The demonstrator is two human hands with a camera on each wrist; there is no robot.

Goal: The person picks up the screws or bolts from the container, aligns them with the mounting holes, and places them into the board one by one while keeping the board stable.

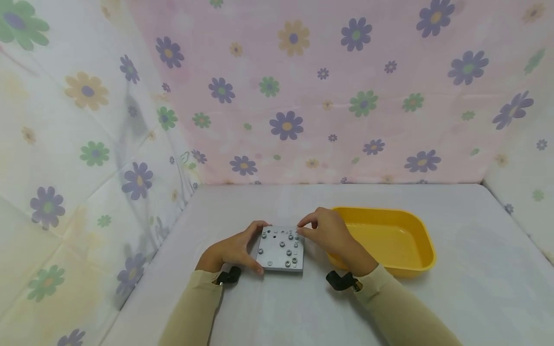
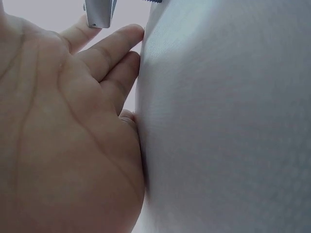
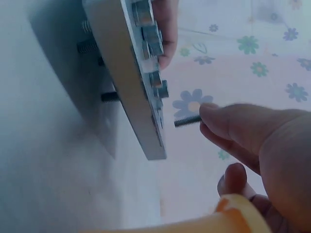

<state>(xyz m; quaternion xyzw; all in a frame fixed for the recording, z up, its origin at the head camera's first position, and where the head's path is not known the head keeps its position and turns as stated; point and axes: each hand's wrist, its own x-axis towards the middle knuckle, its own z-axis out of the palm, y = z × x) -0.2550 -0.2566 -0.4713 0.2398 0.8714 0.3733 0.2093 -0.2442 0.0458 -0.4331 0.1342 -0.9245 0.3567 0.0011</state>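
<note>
A square metal plate (image 1: 272, 247) with holes and several socket-head screws (image 1: 282, 244) is held off the table, level or nearly so. Threaded screw ends stick out beneath it in the right wrist view. My left hand (image 1: 235, 247) grips the plate's left side, thumb at the near edge and fingers at the far edge. In the left wrist view only a corner of the plate (image 2: 100, 12) shows. My right hand (image 1: 331, 235) pinches a screw (image 3: 187, 121) between thumb and finger above the far right corner. Its threaded end points at the plate, apart from it; the head is hidden by the fingertips.
A yellow tray (image 1: 426, 240) stands on the white table (image 1: 277, 307), right beside and partly behind my right hand. Flower-print cloth (image 1: 320, 105) hangs behind and along both sides. A black wrist mount (image 1: 339, 280) sits at each sleeve cuff.
</note>
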